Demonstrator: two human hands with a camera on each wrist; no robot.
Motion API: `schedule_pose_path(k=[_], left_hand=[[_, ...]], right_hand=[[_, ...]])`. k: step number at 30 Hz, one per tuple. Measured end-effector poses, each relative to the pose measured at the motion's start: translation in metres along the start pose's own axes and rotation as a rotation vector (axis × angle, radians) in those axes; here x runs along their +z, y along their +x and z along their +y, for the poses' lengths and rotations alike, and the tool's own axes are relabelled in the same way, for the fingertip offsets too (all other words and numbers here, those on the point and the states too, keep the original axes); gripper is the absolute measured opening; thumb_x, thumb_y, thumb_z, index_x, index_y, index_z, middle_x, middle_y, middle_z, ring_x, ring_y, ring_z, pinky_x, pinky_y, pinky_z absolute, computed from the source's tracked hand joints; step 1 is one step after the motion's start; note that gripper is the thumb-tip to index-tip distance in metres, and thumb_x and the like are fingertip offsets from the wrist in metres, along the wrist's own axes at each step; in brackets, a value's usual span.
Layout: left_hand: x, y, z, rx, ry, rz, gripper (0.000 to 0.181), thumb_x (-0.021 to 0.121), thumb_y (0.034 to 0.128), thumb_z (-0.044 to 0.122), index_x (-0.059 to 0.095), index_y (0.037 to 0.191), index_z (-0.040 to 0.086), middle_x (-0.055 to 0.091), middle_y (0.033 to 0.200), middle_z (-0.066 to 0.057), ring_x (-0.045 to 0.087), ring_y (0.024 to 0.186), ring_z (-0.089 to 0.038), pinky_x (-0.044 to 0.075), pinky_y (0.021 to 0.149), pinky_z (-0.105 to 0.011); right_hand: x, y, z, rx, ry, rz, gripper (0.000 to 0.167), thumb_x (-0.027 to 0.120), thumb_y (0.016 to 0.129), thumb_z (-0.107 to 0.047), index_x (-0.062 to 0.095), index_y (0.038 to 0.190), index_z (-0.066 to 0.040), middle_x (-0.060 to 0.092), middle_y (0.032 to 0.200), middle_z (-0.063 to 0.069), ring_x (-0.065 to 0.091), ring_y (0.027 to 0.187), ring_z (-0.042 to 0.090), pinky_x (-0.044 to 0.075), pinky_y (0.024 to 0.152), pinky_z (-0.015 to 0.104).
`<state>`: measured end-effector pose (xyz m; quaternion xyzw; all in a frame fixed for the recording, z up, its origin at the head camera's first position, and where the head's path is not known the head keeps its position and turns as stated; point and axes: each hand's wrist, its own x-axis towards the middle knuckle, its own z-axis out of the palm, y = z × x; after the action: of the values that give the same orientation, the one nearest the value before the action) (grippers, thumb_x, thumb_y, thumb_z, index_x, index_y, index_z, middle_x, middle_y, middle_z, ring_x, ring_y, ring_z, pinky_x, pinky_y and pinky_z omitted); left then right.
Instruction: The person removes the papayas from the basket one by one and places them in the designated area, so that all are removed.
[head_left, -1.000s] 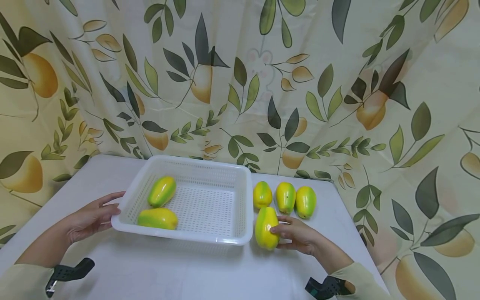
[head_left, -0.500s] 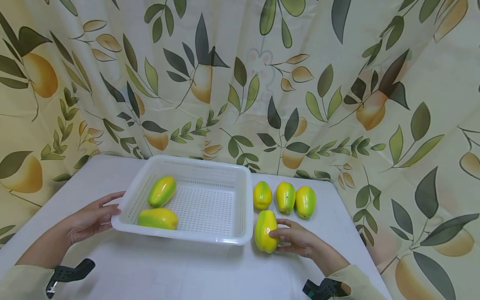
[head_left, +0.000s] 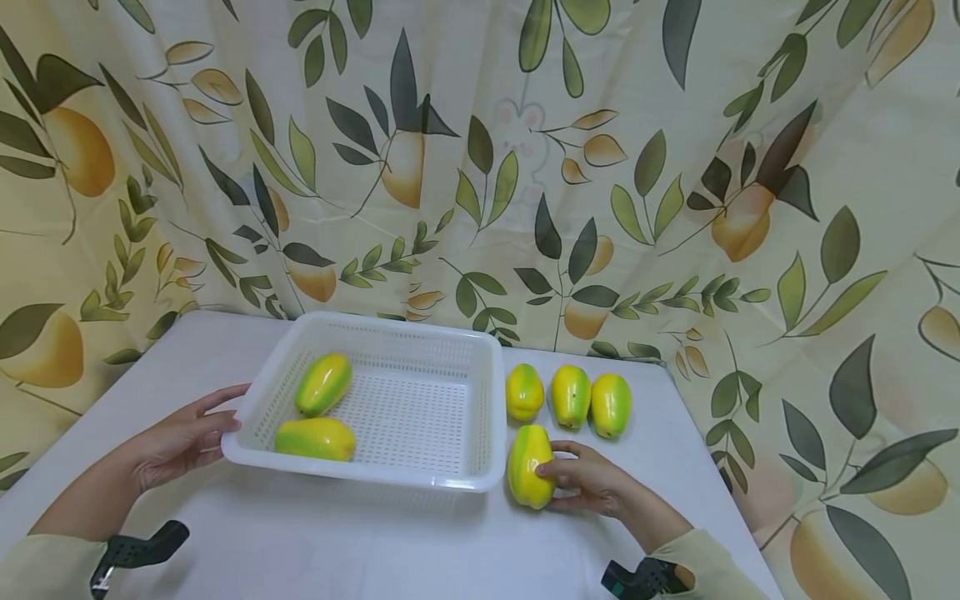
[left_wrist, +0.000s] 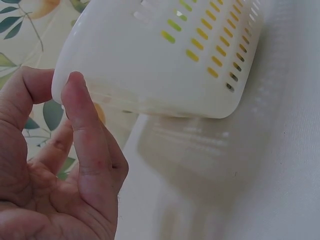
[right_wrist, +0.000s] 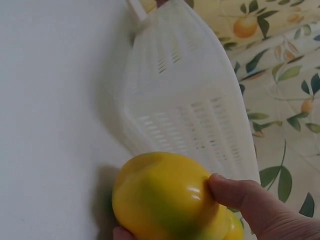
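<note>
My left hand (head_left: 176, 437) pinches the left rim of a white plastic basket (head_left: 367, 477) between thumb and fingers; the left wrist view shows the fingertips on both sides of the rim (left_wrist: 62, 75). Two yellow-green papayas lie inside the basket, one papaya (head_left: 324, 384) behind the other papaya (head_left: 315, 438). To the right of the basket, my right hand (head_left: 592, 479) grips a papaya (head_left: 529, 467), with the thumb (right_wrist: 240, 195) on one side of it. Whether this papaya touches the table cannot be told. Its far fingers are mostly hidden in the right wrist view.
Beyond my right hand, three more papayas stand on the white-covered table (head_left: 360, 550): a papaya (head_left: 524, 392) near the basket, a middle papaya (head_left: 572, 397) and a right papaya (head_left: 611, 405). A leaf-and-fruit patterned curtain (head_left: 480, 167) hangs behind the table.
My right hand has moved slightly toward me with the papaya, away from the papayas behind it. My left hand and the basket have stayed put.
</note>
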<state>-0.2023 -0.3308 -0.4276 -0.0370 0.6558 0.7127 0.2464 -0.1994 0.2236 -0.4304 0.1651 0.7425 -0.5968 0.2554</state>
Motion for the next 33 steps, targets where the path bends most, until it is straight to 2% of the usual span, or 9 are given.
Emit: schedule_pose_path(k=[10, 15, 20, 26, 33], left_hand=[[0.0, -0.001, 0.0, 0.005, -0.016, -0.016, 0.044, 0.055, 0.0994, 0.017, 0.046, 0.126, 0.05, 0.065, 0.111, 0.013, 0.071, 0.101, -0.02, 0.057, 0.09, -0.036], [0.001, -0.002, 0.0, 0.0, -0.003, 0.004, 0.044, 0.056, 0.099, 0.017, 0.045, 0.126, 0.05, 0.065, 0.11, 0.013, 0.071, 0.101, -0.02, 0.057, 0.09, -0.037], [0.0, -0.001, 0.0, 0.005, -0.004, -0.006, 0.043, 0.056, 0.0988, 0.016, 0.046, 0.126, 0.048, 0.065, 0.11, 0.012, 0.07, 0.101, -0.02, 0.058, 0.089, -0.037], [-0.001, -0.001, 0.001, -0.002, -0.006, 0.012, 0.043, 0.057, 0.0984, 0.016, 0.046, 0.126, 0.048, 0.065, 0.11, 0.012, 0.071, 0.1, -0.02, 0.057, 0.09, -0.037], [0.0, 0.001, -0.001, -0.002, -0.02, 0.001, 0.041, 0.056, 0.0993, 0.016, 0.047, 0.124, 0.049, 0.065, 0.11, 0.013, 0.07, 0.101, -0.019, 0.058, 0.09, -0.036]], right_hand=[[0.001, -0.003, -0.004, 0.016, 0.001, 0.01, 0.074, 0.072, 0.087, -0.016, 0.032, 0.147, 0.001, 0.051, 0.131, 0.028, 0.06, 0.106, 0.034, 0.06, 0.081, 0.051], [0.0, -0.003, -0.005, 0.017, 0.037, -0.003, 0.074, 0.072, 0.088, -0.015, 0.031, 0.148, 0.002, 0.05, 0.132, 0.028, 0.06, 0.108, 0.034, 0.059, 0.083, 0.053], [-0.001, -0.004, -0.004, 0.01, 0.046, -0.023, 0.076, 0.07, 0.09, -0.015, 0.027, 0.149, 0.003, 0.049, 0.135, 0.029, 0.06, 0.11, 0.035, 0.058, 0.084, 0.054], [-0.003, -0.003, -0.004, 0.012, 0.051, -0.014, 0.076, 0.071, 0.089, -0.016, 0.028, 0.149, 0.003, 0.049, 0.136, 0.03, 0.062, 0.108, 0.033, 0.059, 0.084, 0.053], [-0.012, -0.007, -0.006, 0.004, -0.006, -0.012, 0.073, 0.07, 0.09, -0.017, 0.03, 0.148, 0.002, 0.051, 0.135, 0.03, 0.062, 0.109, 0.033, 0.058, 0.087, 0.052]])
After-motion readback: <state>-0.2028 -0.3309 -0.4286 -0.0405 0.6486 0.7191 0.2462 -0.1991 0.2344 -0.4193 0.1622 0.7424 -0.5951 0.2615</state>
